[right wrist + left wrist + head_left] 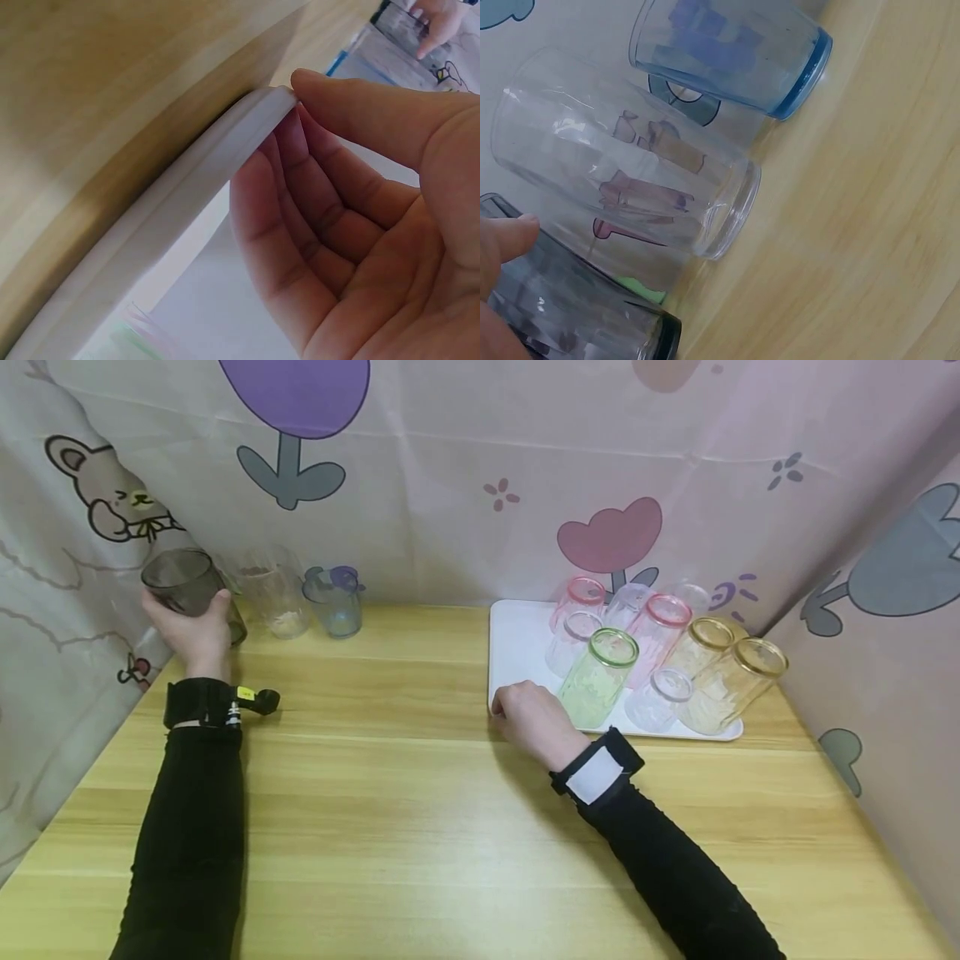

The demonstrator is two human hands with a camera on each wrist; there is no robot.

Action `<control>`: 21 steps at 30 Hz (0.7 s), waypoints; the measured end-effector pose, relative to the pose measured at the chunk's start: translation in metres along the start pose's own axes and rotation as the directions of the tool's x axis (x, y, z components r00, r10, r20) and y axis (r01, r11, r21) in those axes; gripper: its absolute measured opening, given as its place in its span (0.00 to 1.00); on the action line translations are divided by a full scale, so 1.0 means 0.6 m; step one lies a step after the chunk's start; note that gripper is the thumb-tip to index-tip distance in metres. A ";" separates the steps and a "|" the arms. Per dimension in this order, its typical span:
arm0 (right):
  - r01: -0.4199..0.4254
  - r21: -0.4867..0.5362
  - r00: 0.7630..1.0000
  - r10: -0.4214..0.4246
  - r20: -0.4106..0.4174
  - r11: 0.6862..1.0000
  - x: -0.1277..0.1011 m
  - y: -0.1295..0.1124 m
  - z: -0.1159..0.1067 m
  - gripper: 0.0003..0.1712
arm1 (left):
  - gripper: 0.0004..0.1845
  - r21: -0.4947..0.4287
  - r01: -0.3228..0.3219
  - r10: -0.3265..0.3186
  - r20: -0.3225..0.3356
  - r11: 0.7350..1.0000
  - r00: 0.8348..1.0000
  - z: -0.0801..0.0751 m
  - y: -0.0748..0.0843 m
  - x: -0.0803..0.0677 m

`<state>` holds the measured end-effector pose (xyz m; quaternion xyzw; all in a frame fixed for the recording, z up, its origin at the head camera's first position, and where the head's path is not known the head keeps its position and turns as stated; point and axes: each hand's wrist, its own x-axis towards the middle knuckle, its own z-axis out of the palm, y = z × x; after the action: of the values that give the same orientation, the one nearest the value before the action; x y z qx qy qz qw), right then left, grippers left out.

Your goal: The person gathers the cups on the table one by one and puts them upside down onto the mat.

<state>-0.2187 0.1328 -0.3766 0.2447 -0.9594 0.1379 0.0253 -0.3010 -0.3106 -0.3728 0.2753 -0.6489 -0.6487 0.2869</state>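
Note:
On the far left, my left hand [197, 625] is wrapped round a dark grey glass [183, 578] standing upright. In the left wrist view, its thumb lies along the side of that glass [577, 292]. Beside it stand a tall clear glass [276, 597] and a bluish glass [341, 608], both untouched. My right hand [536, 722] pinches the near left corner of a white tray [513, 643]. In the right wrist view, the thumb is at the tray's rim [180, 180] with curled fingers on its inner side. A green glass [600, 681] is the one closest to this hand.
Several more glasses crowd the tray, among them a pink glass [656, 635], a yellow glass [735, 685] and a small clear glass [656, 702]; they appear upside down. A patterned curtain [450, 485] hangs behind the wooden table [420, 827] and along both sides.

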 end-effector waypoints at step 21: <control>-0.025 -0.030 0.999 0.026 0.028 0.999 0.000 -0.006 -0.002 0.03 | 0.53 -0.168 -0.087 0.053 -0.196 0.982 0.979 -0.010 0.113 -0.071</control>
<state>-0.2172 0.1299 -0.3744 0.2339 -0.9647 0.1204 0.0136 -0.2665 -0.2834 -0.3056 0.2868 -0.5678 -0.6637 0.3936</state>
